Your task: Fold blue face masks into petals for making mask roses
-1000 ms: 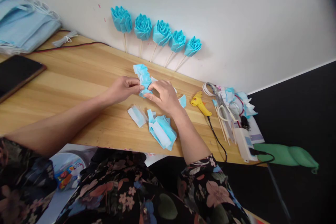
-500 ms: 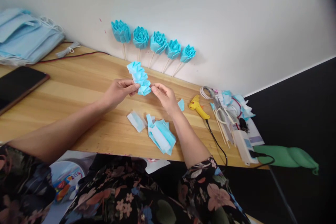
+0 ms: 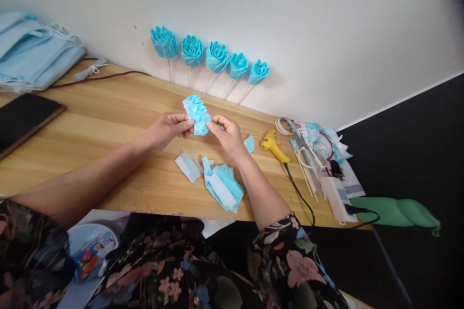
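Observation:
Between my two hands, above the wooden table, is a pleated strip of light blue mask fabric [image 3: 196,112] with a zigzag upper edge. My left hand [image 3: 173,126] pinches its lower left side between thumb and fingers. On the lower right, my right hand [image 3: 225,131] grips the strip's edge, thumb in front. Below the hands lies a loose pile of blue and white fabric pieces [image 3: 224,187], with a pale folded piece [image 3: 189,166] to its left. A small blue scrap [image 3: 249,144] rests just past my right wrist.
Several blue fabric flowers [image 3: 192,50] on sticks lean against the wall. A yellow glue gun [image 3: 274,146] lies to the right, near scissors [image 3: 311,158], tape and a white power strip [image 3: 339,200]. Stacked face masks [image 3: 39,55] and a phone [image 3: 27,123] occupy the left. A bin [image 3: 92,246] stands below.
The pleated strip has come down slightly and stands more upright. My right hand's fingers have closed over its right edge, where before they were at its lower corner.

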A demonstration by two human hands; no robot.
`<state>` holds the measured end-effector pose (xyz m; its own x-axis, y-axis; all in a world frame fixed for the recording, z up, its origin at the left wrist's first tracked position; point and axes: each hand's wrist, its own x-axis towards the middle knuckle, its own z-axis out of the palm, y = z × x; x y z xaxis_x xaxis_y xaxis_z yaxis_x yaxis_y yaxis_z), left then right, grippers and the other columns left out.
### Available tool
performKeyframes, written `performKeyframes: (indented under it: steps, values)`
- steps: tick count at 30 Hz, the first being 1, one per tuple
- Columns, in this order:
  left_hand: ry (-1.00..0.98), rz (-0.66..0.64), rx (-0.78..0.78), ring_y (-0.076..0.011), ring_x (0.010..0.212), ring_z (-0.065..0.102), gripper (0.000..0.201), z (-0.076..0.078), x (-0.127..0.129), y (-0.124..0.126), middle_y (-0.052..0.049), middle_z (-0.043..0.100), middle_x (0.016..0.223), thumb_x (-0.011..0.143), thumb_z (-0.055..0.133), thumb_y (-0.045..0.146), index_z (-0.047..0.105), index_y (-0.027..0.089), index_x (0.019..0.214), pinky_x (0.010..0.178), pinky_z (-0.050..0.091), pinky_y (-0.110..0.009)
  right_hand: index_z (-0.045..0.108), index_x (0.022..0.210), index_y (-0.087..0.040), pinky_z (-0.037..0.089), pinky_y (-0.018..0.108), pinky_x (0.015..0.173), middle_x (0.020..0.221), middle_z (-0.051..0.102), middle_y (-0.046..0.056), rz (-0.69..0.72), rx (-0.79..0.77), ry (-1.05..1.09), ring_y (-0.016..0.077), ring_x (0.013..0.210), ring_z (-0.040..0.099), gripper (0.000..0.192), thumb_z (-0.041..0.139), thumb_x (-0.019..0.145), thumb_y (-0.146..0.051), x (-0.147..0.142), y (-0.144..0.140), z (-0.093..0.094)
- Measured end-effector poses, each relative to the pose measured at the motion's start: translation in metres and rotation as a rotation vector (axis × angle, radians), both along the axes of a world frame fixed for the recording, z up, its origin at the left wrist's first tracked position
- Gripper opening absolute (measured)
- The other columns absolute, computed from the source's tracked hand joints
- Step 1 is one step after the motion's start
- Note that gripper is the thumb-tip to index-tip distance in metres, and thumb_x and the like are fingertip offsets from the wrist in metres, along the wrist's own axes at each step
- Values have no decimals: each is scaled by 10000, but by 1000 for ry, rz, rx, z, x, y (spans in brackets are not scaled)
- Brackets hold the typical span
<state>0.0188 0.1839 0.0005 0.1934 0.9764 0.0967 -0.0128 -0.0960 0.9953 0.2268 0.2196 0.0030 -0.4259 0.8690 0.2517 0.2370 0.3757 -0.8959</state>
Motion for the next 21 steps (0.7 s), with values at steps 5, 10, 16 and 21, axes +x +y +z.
performKeyframes:
  steps: [5,10,16,21]
  values:
    - [-14,-45,-10,-133,604,531,457,-1,-1,2,-32,624,668,792,708,611,671,171,671,613,440,-275,635,815,-199,467,274,822,804,648,-7,-50,77,-46,146,800,585,290,598,888,-477,2,0,5]
    - [40,60,-12,-112,588,494,370,-6,0,4,0,611,643,705,788,506,656,161,684,585,384,-249,649,788,-193,479,271,803,787,664,-7,-43,101,-78,146,781,604,268,621,879,-443,-1,-5,5]
    - [40,151,1,-103,582,443,323,-6,0,3,14,558,611,711,775,450,640,163,650,562,320,-244,728,1007,-211,504,323,931,1021,752,38,-16,-9,40,192,986,670,379,535,938,-530,1,1,-3]
    - [57,184,10,-98,560,422,320,-1,1,0,22,537,574,696,785,440,638,168,615,544,307,-244,716,944,-218,491,314,938,989,744,22,13,-23,28,184,968,664,340,616,889,-538,0,0,-1]
